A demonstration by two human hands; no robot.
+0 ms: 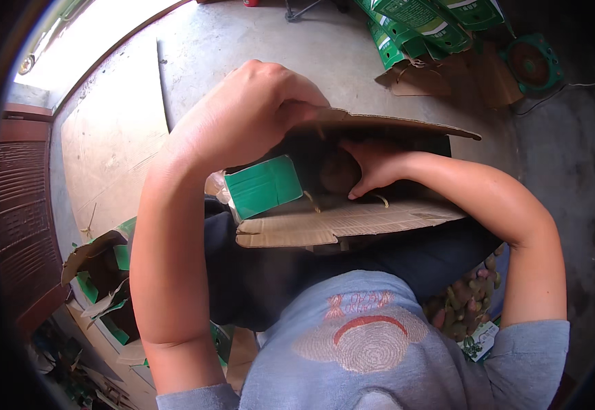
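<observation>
**Both hands at an open cardboard box held on the lap**

While the brown corrugated cardboard box with green printed sides rests on the person's lap, against dark trousers, its top is open: the far flap stands up and the near flap lies folded out toward the body. The left hand is curled over the far flap's left end, fingers bent and closed around the edge of the card. The right hand reaches down into the box, fingers pressed together and bent against the inner wall, close to a rounded brown thing in the shadow; whether it grips that thing cannot be told. Judging by the flaps, the box is not yet closed, and how full it is stays hidden in the dark inside.

Outward from the box, a heap of small brownish-green and reddish oval fruits lies to the person's right, below the right forearm. To the left sits another torn green-and-brown cardboard carton. Farther off on the grey concrete floor lies a stack of flattened green cartons, with a round green object beside them.
</observation>
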